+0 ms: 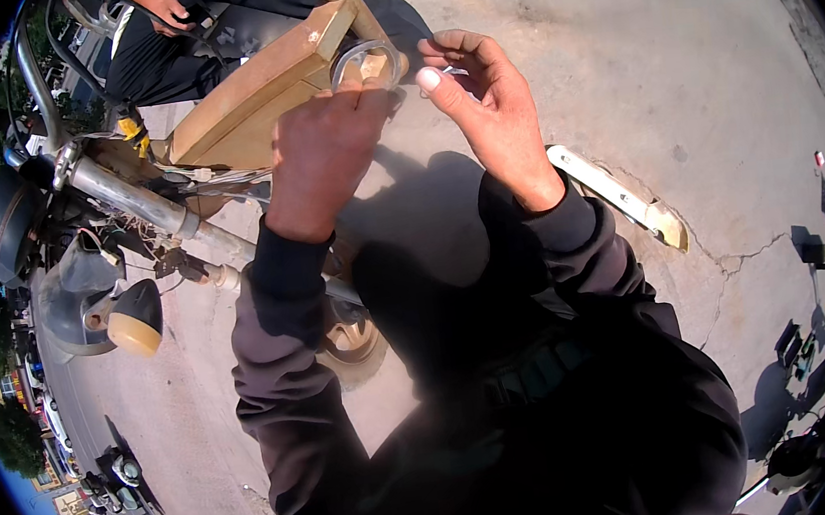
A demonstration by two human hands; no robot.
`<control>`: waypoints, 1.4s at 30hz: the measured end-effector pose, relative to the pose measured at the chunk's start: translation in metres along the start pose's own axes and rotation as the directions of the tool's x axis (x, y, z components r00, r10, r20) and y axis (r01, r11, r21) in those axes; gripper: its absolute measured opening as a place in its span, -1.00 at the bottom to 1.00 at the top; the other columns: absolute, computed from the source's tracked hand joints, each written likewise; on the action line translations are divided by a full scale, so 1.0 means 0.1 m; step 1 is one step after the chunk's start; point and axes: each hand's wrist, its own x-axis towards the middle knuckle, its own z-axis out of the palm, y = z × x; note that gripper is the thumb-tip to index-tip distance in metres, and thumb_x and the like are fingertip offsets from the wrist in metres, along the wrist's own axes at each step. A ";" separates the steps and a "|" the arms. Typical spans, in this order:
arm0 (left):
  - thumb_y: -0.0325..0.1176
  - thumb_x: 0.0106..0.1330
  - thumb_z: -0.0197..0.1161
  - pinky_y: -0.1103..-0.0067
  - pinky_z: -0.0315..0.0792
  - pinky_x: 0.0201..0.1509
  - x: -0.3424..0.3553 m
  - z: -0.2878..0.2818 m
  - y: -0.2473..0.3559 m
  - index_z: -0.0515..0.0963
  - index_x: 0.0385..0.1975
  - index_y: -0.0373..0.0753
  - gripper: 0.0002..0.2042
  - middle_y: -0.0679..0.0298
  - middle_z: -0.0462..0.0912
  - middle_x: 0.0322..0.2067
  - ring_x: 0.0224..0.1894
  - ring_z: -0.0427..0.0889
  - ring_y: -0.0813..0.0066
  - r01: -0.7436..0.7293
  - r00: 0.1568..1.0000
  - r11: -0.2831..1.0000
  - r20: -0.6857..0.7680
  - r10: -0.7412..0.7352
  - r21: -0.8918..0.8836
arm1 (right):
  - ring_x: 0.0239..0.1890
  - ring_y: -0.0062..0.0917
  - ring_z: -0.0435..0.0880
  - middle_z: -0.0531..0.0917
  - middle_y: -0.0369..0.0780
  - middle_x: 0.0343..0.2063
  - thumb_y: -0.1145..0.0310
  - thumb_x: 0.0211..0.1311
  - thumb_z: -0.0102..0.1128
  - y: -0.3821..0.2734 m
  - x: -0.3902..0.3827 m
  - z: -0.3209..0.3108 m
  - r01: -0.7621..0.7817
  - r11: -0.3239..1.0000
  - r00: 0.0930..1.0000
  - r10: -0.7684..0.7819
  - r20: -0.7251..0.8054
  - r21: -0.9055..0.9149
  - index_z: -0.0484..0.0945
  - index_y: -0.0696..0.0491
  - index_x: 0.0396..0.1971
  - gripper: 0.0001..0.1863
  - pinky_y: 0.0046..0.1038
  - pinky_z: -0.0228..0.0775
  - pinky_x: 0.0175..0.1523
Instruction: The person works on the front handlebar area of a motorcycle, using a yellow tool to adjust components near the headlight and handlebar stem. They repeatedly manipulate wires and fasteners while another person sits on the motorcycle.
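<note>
My left hand (326, 156) is closed, back upward, its fingers gripping a clear round ring that looks like a roll of tape (396, 64). Beside it, to the right, is my right hand (486, 99), thumb and fingers curled toward the ring. A small whitish piece (458, 73) shows between them, too small to name for certain. Just beyond my left hand stands a worn tan box-shaped panel (253, 83), attached near the front of a motorbike-like vehicle.
Left of my arm run a metal fork tube (129, 192), loose wires (166, 253) and a lamp with an orange lens (136, 332). Another person's hand (168, 14) rests at the top left. A white, yellow-ended bar (617, 198) lies on the pavement at right.
</note>
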 end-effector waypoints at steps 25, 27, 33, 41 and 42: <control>-0.44 0.30 0.16 0.26 0.48 -0.43 -0.10 0.41 0.24 0.50 -0.37 -0.29 -0.93 0.06 0.58 -0.51 -0.44 0.62 0.00 0.048 0.999 0.921 0.043 -0.034 -0.386 | -0.61 -0.20 0.62 0.57 -0.05 -0.64 0.46 0.15 0.26 0.37 -0.21 -0.10 0.205 0.785 0.975 -0.213 0.057 -0.584 0.56 0.19 -0.44 -0.89 -0.34 0.41 -0.47; -0.46 0.28 0.19 0.26 0.47 -0.43 -0.03 0.40 0.23 0.53 -0.33 -0.30 -0.94 0.04 0.58 -0.51 -0.43 0.62 0.00 0.028 1.000 0.912 0.011 -0.026 -0.410 | -0.62 -0.25 0.64 0.57 -0.06 -0.65 0.46 0.12 0.27 0.38 -0.13 -0.15 0.217 0.809 0.968 -0.250 0.014 -0.547 0.56 0.18 -0.46 -0.89 -0.38 0.43 -0.46; -0.59 0.14 0.31 0.37 0.46 -0.35 -0.36 -0.26 0.74 0.60 -0.21 -0.37 -0.80 0.07 0.64 -0.40 -0.41 0.61 0.12 0.037 0.985 0.748 0.152 0.086 -0.662 | -0.40 -0.51 0.75 0.72 -0.21 -0.42 0.38 0.30 0.14 1.25 0.05 -1.74 -0.391 0.883 0.890 0.291 -0.352 -0.259 0.64 0.23 -0.35 -0.79 -0.48 0.55 -0.32; -0.45 0.34 0.18 0.25 0.48 -0.20 -0.40 0.75 1.24 0.49 -0.17 -0.32 -0.86 0.05 0.53 -0.15 -0.21 0.60 -0.07 0.214 0.904 0.702 0.410 0.121 -0.680 | -0.28 -0.56 0.72 0.71 -0.31 -0.28 0.24 0.36 0.23 0.60 -1.20 -1.37 -0.735 0.559 0.677 0.624 0.390 0.383 0.65 0.08 -0.17 -0.78 -0.56 0.53 -0.25; -0.43 0.33 0.19 0.25 0.49 -0.20 -0.31 0.79 1.37 0.49 -0.17 -0.32 -0.85 0.06 0.53 -0.16 -0.21 0.61 -0.05 0.285 0.863 0.688 0.491 0.119 -0.667 | -0.30 -0.57 0.72 0.72 -0.30 -0.27 0.25 0.36 0.23 0.72 -1.33 -1.41 -0.726 0.514 0.680 0.633 0.369 0.456 0.65 0.08 -0.17 -0.78 -0.59 0.54 -0.28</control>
